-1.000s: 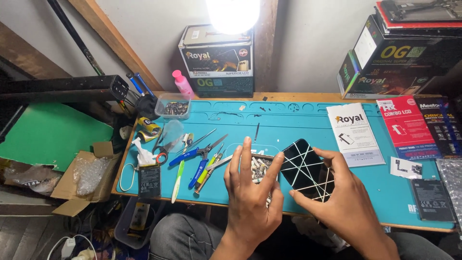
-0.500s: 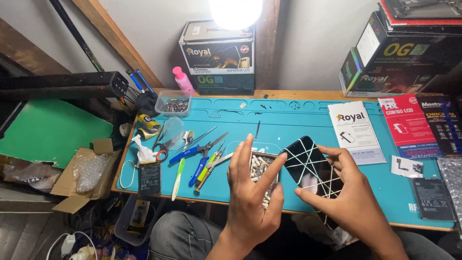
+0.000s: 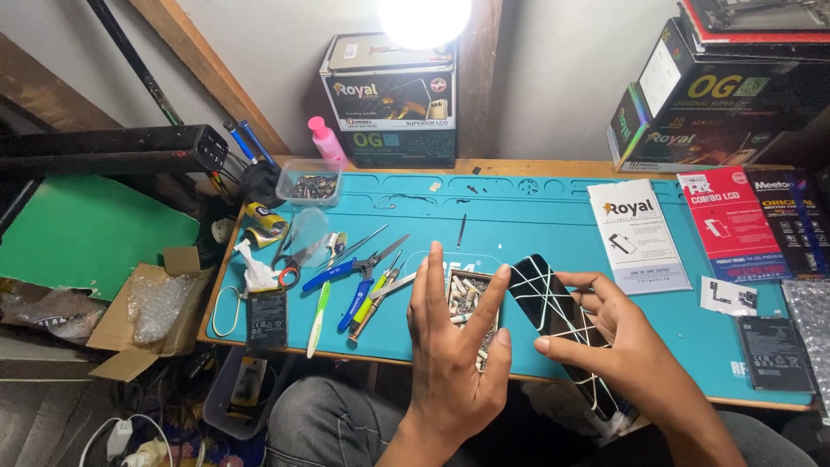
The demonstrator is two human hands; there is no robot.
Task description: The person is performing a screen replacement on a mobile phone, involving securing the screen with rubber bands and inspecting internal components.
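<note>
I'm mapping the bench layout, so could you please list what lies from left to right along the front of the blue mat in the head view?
Black phone battery → green-handled tool → left hand → rubber-banded phone → right hand → second black battery.

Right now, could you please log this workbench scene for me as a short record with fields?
Surface: teal work mat on a wooden bench
Right hand: holds a black phone bound with white bands
Left hand: open, fingers spread, beside the phone, holding nothing
Under left hand: small tray of parts
Left of hands: scissors, tweezers, blue-handled tools, battery
Back edge: pink bottle, boxes
</note>
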